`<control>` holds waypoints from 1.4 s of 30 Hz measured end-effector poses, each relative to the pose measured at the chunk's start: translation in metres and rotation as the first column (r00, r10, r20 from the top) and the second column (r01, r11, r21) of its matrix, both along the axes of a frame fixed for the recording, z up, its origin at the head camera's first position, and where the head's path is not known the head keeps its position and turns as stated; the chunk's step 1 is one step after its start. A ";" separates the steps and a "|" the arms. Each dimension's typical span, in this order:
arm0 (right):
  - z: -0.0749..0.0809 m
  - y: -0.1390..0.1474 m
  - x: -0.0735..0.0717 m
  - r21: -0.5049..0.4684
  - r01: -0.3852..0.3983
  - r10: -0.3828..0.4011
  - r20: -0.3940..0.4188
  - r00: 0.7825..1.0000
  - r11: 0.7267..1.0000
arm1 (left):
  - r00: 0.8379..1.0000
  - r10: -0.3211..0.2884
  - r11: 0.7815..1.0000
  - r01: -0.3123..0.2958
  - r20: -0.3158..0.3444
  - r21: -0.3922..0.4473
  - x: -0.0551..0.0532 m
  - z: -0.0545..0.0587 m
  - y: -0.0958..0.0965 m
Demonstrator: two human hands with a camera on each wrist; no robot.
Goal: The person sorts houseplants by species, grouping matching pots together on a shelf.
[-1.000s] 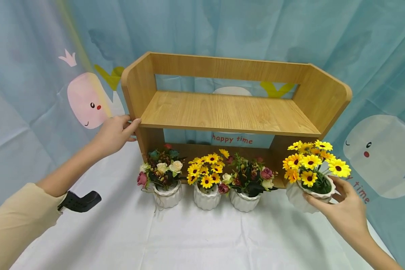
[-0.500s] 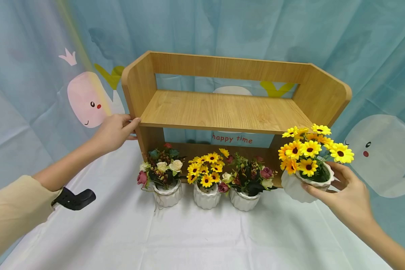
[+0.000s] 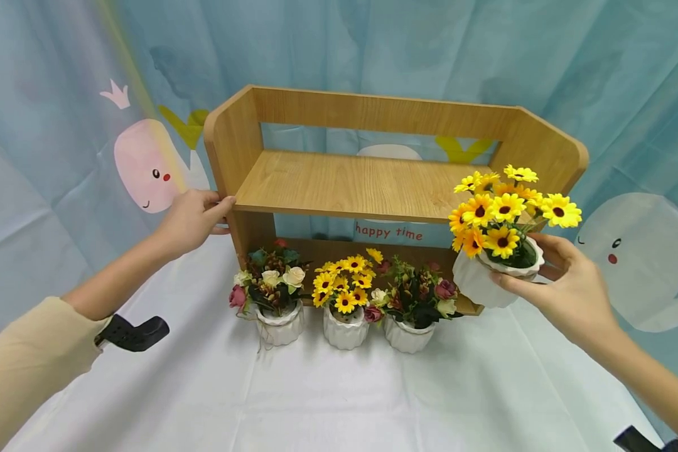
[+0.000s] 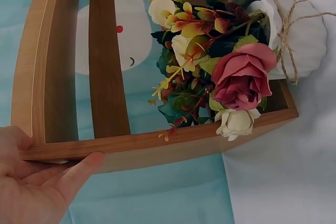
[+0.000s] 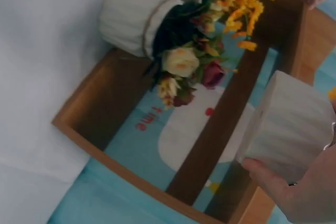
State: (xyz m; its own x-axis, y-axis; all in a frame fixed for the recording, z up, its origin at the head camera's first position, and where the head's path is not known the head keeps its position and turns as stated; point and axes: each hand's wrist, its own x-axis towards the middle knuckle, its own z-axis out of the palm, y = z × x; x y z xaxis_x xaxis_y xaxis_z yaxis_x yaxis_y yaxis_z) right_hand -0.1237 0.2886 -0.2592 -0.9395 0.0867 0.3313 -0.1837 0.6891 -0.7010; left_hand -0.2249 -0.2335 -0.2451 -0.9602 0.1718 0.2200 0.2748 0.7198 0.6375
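My right hand (image 3: 570, 292) grips a white ribbed flowerpot (image 3: 474, 282) of yellow artificial sunflowers (image 3: 500, 213). It holds the pot in the air before the right end of a two-tier wooden shelf (image 3: 361, 188). In the right wrist view the thumb lies along the white pot (image 5: 294, 124). My left hand (image 3: 191, 223) pinches the shelf's left side panel where the upper board meets it; the left wrist view has its fingers on the panel edge (image 4: 131, 144). The upper board bears nothing.
Before the lower tier stand a rose pot (image 3: 281, 326) with twine, a sunflower pot (image 3: 346, 329) and another rose pot (image 3: 409, 336). They rest on a white cloth (image 3: 328, 402). A blue patterned curtain (image 3: 407, 50) hangs behind.
My right hand has lifted the sunflower pot upward and slightly left, up to the height of the upper board's front edge. The left hand keeps its grip on the shelf.
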 end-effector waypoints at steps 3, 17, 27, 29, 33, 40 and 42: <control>0.008 -0.006 -0.005 0.013 -0.016 0.016 0.005 1.000 1.000 | 1.000 0.002 1.000 -0.002 -0.003 0.010 0.001 -0.001 0.000; 0.041 -0.031 -0.029 -0.029 -0.080 0.080 0.020 0.997 0.996 | 1.000 0.005 0.999 -0.006 0.013 0.034 -0.001 -0.003 -0.004; 0.064 -0.049 -0.044 -0.068 -0.109 0.113 0.057 0.992 0.992 | 1.000 -0.003 0.999 0.002 0.019 0.036 -0.004 -0.002 -0.002; 0.069 -0.052 -0.045 -0.074 -0.116 0.120 0.062 0.991 0.991 | 1.000 -0.003 0.999 0.002 0.017 0.035 -0.004 -0.002 -0.002; 0.076 -0.057 -0.050 -0.072 -0.128 0.133 0.073 0.988 0.989 | 1.000 -0.008 0.999 0.008 0.020 0.041 -0.005 -0.003 -0.002; 0.085 -0.066 -0.061 -0.080 -0.153 0.158 0.065 0.985 0.985 | 0.999 -0.014 0.998 0.012 0.030 0.056 -0.005 -0.002 -0.003; 0.087 -0.070 -0.063 -0.080 -0.155 0.160 0.061 0.985 0.985 | 0.999 -0.017 0.998 0.015 0.031 0.055 -0.006 -0.002 -0.003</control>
